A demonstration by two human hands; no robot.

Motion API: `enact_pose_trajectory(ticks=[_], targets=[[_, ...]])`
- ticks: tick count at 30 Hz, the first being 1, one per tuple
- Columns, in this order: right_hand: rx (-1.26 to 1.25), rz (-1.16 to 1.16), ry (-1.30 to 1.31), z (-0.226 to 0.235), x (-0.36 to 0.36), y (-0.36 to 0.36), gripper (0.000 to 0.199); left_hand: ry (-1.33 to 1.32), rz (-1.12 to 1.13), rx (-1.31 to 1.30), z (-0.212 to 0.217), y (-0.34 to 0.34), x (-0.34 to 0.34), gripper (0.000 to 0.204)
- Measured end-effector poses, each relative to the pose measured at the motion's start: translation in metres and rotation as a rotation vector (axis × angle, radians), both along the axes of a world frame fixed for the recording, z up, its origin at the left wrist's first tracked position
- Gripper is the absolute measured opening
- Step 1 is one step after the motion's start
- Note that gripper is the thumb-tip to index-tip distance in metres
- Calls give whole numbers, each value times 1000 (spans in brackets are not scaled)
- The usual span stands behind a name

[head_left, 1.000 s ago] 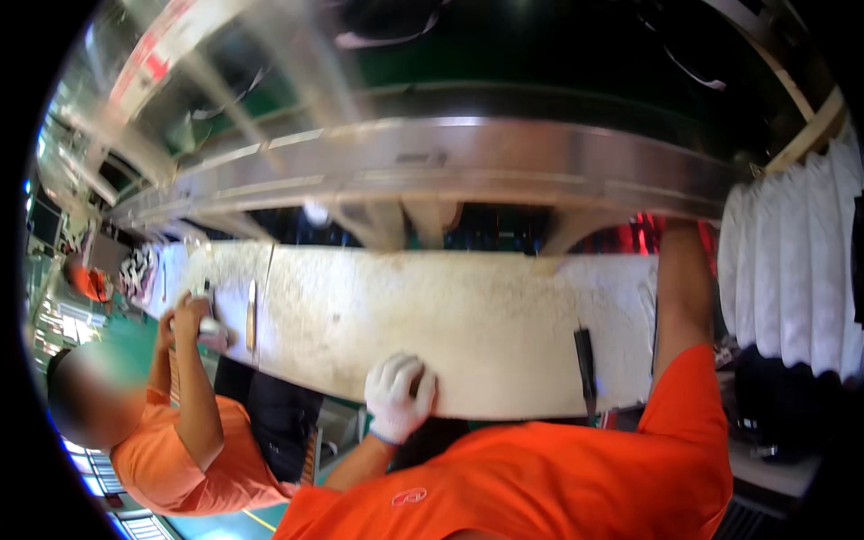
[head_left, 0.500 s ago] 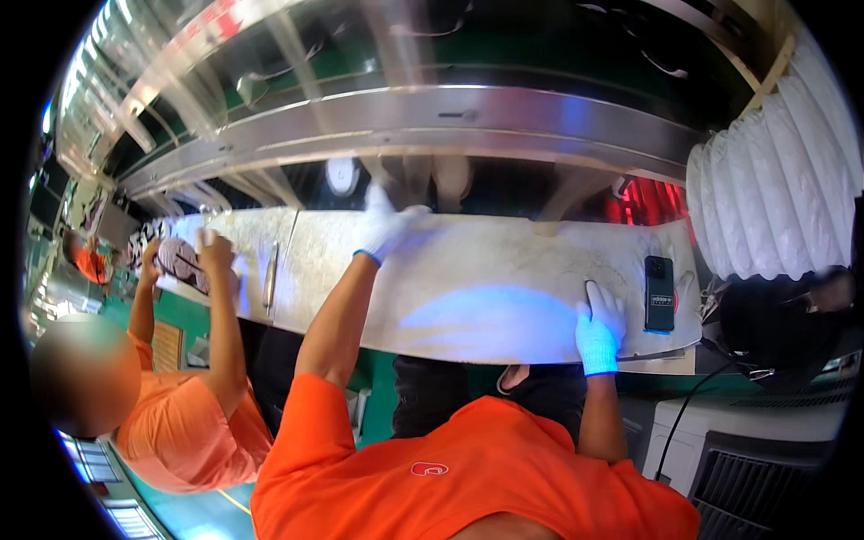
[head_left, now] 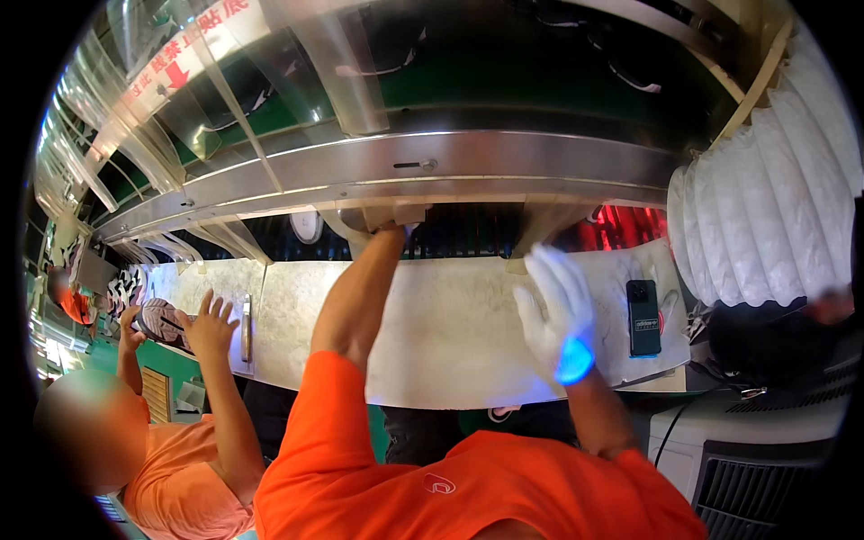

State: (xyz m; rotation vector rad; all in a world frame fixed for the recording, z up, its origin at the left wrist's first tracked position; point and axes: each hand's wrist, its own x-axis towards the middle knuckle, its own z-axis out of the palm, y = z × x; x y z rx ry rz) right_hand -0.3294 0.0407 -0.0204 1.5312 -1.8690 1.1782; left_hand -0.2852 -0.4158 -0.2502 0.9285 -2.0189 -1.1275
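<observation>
My left arm stretches forward over the pale work table [head_left: 432, 342], and my left hand [head_left: 396, 218] is under the metal rail, among clear plastic strips. Its fingers are hidden there, so what it may hold does not show. A pale shoe [head_left: 307, 226] rests on the dark rollers just to its left. My right hand [head_left: 555, 306], in a white knitted glove, hovers above the right half of the table. Its fingers are stretched and apart, with nothing in them, and blue light falls on the cuff. Nearest to it lies a black phone [head_left: 643, 319].
A metal rail [head_left: 504, 160] with hanging clear strips [head_left: 337, 72] runs along the far side. A white ribbed duct [head_left: 756, 220] stands at right. At left, a co-worker [head_left: 184, 459] handles a patterned shoe [head_left: 162, 322] near a long thin tool [head_left: 247, 328].
My left hand has gone farther forward, from over the table to under the rail. The right hand has lifted from the table's right side and moved left and forward. The view has shifted.
</observation>
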Motion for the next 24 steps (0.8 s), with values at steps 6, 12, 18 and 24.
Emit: enact_pose_trajectory(ticks=[6, 12, 18, 24], targets=[[-130, -128, 303, 116, -66, -201, 58, 691, -172, 1335, 109, 140, 113, 31], [468, -54, 20, 169, -36, -327, 47, 657, -308, 1604, 147, 356, 250, 72], [-80, 78, 179, 144, -20, -265, 32, 412, -153, 1580, 103, 437, 304, 53], [-314, 178, 229, 43, 29, -2, 39, 494, -161, 1616, 91, 442, 306, 58]])
